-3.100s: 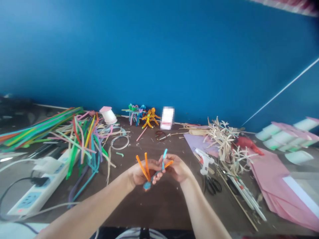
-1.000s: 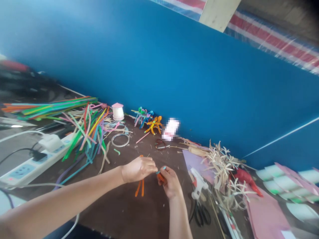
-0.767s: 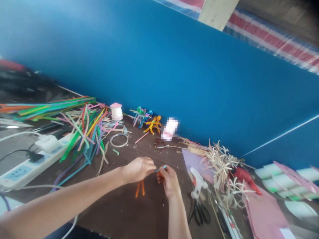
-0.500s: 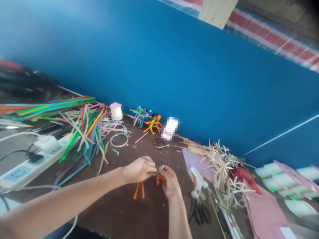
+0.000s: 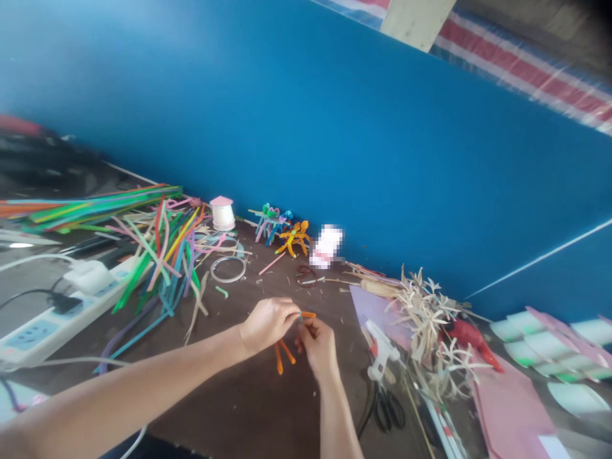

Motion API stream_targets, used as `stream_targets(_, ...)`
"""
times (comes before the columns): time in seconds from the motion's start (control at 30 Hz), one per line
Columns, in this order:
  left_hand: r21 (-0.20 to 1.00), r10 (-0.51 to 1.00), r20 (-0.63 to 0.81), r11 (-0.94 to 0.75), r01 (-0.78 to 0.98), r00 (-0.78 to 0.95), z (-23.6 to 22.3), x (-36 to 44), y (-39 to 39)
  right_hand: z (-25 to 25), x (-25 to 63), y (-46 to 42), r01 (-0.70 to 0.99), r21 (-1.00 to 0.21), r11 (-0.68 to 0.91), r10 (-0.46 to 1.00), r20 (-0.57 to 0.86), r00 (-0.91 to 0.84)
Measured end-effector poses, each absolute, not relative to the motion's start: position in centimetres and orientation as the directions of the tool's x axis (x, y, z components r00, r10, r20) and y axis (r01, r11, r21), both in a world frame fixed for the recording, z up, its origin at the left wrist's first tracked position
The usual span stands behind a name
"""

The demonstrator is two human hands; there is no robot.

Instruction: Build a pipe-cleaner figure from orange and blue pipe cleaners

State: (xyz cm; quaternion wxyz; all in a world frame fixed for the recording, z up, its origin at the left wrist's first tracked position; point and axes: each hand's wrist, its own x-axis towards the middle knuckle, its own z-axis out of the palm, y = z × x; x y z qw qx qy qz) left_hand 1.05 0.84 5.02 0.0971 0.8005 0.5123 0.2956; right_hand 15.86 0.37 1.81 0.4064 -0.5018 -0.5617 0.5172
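Note:
My left hand (image 5: 268, 322) and my right hand (image 5: 316, 344) meet over the dark brown table (image 5: 248, 408), both pinched on a small figure of orange and light-blue pipe cleaners (image 5: 287, 349). Two orange ends hang below my fingers and one short orange tip sticks out to the right above my right hand. The blue part is mostly hidden between my fingertips.
A heap of coloured pipe cleaners (image 5: 157, 255) lies at the left beside a white power strip (image 5: 52, 315). Finished pipe-cleaner figures (image 5: 282, 231) stand by the blue wall. A glue gun (image 5: 380, 347), scissors (image 5: 387, 408), straw-coloured strips (image 5: 425, 312) and pink paper (image 5: 511, 414) lie at the right.
The orange ends under my hands have swung from pointing down-left to down-right, and an orange tip now shows above my right hand. Both hands stay pinched together.

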Motion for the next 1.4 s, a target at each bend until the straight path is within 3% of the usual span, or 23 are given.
stream_targets(0.1,0.296,0.888,0.275,-0.444,0.846,0.37,5.5,0.9,0.9,1.8,15.7,0.0,0.403,-0.893,0.199,0.973,0.132,-0.189)
stream_targets(0.2,0.182,0.878,0.197,-0.469,0.864,0.436,5.9,0.9,0.7,2.2,15.8,-0.4,0.551,-0.759,0.347,0.936,0.245,-0.252)
stream_targets(0.37,0.061,0.779,0.162,-0.621,0.782,0.606,6.3,0.6,1.0,3.0,16.1,-0.6,0.656,-0.65,0.382,0.923,0.304,-0.236)
stream_targets(0.47,0.059,0.657,0.158,-0.751,0.658,0.737,6.7,0.0,1.6,3.1,16.2,-0.2,0.562,-0.762,0.321,0.947,0.277,-0.165)
stream_targets(0.6,0.225,0.559,0.278,-0.828,0.513,0.781,6.7,-0.8,2.0,2.9,16.6,0.4,0.165,-0.986,0.03,0.992,0.009,-0.123)
stream_targets(0.7,0.459,0.626,0.372,-0.766,0.45,0.685,6.2,-0.8,1.8,2.8,16.9,0.7,-0.1,-0.97,-0.222,0.959,-0.198,-0.203)
stream_targets(0.83,0.725,0.818,0.368,-0.55,0.415,0.441,5.3,0.1,1.2,2.7,16.8,0.7,-0.166,-0.948,-0.27,0.944,-0.227,-0.238)
stream_targets(0.93,0.785,0.901,0.342,-0.429,0.446,0.265,4.9,0.9,1.0,2.7,16.5,0.6,-0.117,-0.972,-0.203,0.962,-0.175,-0.211)
stream_targets(1.03,0.718,0.916,0.344,-0.399,0.57,0.208,4.6,1.1,1.0,2.7,16.1,0.4,0.068,-0.995,-0.077,0.981,-0.088,-0.172)
stream_targets(1.13,0.557,0.897,0.356,-0.428,0.712,0.262,4.6,0.8,1.0,2.8,15.9,0.2,0.25,-0.966,0.073,0.984,0.029,-0.174)
stream_targets(1.27,0.316,0.867,0.334,-0.473,0.823,0.37,4.8,0.5,0.7,2.8,15.8,-0.2,0.447,-0.864,0.23,0.969,0.162,-0.186)
stream_targets(1.4,0.15,0.839,0.266,-0.523,0.839,0.476,5.4,0.4,0.7,2.8,15.9,-0.5,0.593,-0.734,0.332,0.943,0.278,-0.183)
